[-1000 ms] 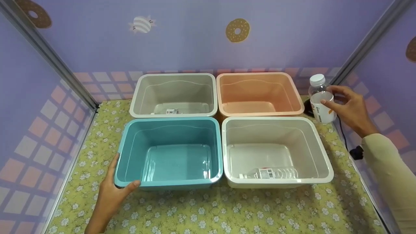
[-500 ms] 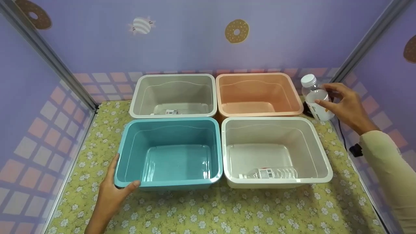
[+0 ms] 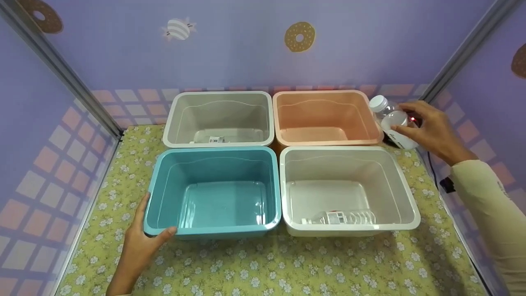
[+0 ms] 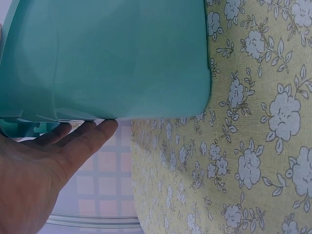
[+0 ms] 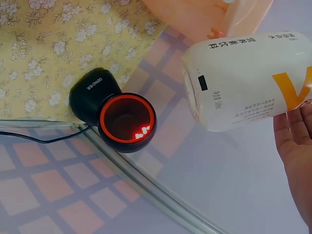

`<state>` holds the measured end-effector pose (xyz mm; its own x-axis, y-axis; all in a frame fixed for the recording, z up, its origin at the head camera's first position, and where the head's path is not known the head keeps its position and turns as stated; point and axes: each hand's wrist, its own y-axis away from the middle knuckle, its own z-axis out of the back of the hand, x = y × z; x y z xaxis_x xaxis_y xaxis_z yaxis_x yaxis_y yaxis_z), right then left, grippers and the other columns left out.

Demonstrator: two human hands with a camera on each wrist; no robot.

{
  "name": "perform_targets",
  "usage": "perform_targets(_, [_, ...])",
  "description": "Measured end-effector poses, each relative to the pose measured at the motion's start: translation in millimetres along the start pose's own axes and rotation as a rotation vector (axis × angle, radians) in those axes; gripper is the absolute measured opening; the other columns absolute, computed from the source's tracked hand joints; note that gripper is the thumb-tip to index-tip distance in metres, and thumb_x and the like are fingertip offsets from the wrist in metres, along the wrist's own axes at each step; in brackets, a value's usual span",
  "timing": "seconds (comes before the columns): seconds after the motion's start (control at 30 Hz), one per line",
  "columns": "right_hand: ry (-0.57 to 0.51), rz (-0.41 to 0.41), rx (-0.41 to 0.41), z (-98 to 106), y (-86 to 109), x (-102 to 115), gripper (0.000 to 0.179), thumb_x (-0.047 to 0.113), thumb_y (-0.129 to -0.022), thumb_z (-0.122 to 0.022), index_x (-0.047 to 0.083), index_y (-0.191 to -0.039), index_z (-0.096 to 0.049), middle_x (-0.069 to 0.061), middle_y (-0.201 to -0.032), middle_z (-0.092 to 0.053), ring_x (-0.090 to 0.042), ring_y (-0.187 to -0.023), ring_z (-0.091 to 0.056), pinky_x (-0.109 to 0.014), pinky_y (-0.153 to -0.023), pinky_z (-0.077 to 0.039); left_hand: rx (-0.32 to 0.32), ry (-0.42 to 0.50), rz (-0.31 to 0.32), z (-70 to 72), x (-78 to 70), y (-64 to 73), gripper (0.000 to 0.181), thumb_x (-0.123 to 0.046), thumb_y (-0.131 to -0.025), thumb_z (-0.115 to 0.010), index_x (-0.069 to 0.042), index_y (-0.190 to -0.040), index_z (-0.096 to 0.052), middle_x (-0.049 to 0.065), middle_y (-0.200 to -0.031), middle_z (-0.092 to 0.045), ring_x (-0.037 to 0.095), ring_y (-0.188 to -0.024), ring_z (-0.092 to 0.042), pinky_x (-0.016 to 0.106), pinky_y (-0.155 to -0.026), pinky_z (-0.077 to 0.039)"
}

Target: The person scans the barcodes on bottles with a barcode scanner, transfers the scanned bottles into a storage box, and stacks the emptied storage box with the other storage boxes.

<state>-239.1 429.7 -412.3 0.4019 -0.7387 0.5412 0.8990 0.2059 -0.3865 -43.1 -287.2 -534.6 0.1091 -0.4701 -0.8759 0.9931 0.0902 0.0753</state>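
Observation:
My right hand [image 3: 431,129] grips a clear plastic bottle [image 3: 400,129] with a white cap and white label, between thumb and fingers. The bottle leans left, its cap near the right rim of the orange bin [image 3: 328,143]. In the right wrist view, the bottle's base and lower label face a black barcode scanner [image 5: 126,122] with a lit red ring. My left hand [image 3: 137,242] rests against the front left corner of the blue bin [image 3: 213,231]. Its fingers [image 4: 90,141] lie extended along the outer side wall, with the thumb at the front rim.
A cream bin [image 3: 349,227] at front right holds a clear bottle [image 3: 341,218] on its side. In the grey bin [image 3: 222,94] at back left lies a labelled item [image 3: 217,139], partly hidden. A cable [image 3: 431,168] runs down the right side. Purple walls enclose the flowered tabletop [image 3: 254,263].
The bottle has tipped further left in my right hand, and both have shifted slightly left. A red light now shows beside the bottle. My left hand has stayed in place.

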Motion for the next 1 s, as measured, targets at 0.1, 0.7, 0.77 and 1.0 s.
perform_targets(0.1, [0.013,0.053,-0.008,-2,-3.4,3,0.054,-0.001,-0.091,-0.09,-0.002,-0.142,-0.071,-0.015,-0.131,-0.069,-0.005,-0.09,-0.058,-0.004,-0.078,-0.045,-0.003,0.004,-0.002,0.0,-0.4,0.0,0.114,-0.031,-0.099,-0.085,-0.038,-0.179,-0.003,0.032,-0.177,-0.021,0.062,-0.143,-0.05,0.056,-0.098,-0.06])
perform_targets(0.7, [0.072,0.114,0.045,-7,-17.8,17,0.056,-0.004,-0.089,-0.09,-0.005,-0.141,-0.069,-0.017,-0.127,-0.069,-0.009,-0.087,-0.056,-0.009,-0.076,-0.043,-0.006,-0.015,-0.004,0.6,1.4,-0.2,0.114,-0.031,-0.099,-0.085,-0.038,-0.179,-0.004,0.029,-0.179,-0.018,0.062,-0.14,-0.053,0.048,-0.091,-0.062])
perform_targets(0.77, [0.085,0.118,0.053,-8,-19.2,18,0.055,-0.003,-0.089,-0.091,-0.004,-0.141,-0.07,-0.017,-0.126,-0.07,-0.008,-0.087,-0.056,-0.01,-0.076,-0.043,-0.005,-0.013,-0.003,0.7,1.6,-0.2,0.114,-0.031,-0.099,-0.086,-0.038,-0.179,-0.004,0.029,-0.179,-0.018,0.062,-0.141,-0.052,0.049,-0.091,-0.062])
perform_targets(1.0, [0.11,0.134,0.061,-14,-25.2,21,0.056,0.002,-0.089,-0.093,-0.003,-0.14,-0.071,-0.017,-0.126,-0.071,-0.008,-0.087,-0.056,-0.011,-0.078,-0.042,-0.01,-0.012,-0.01,0.3,1.3,0.5,0.114,-0.031,-0.099,-0.085,-0.038,-0.179,-0.004,0.033,-0.176,-0.022,0.063,-0.138,-0.055,0.049,-0.092,-0.062])
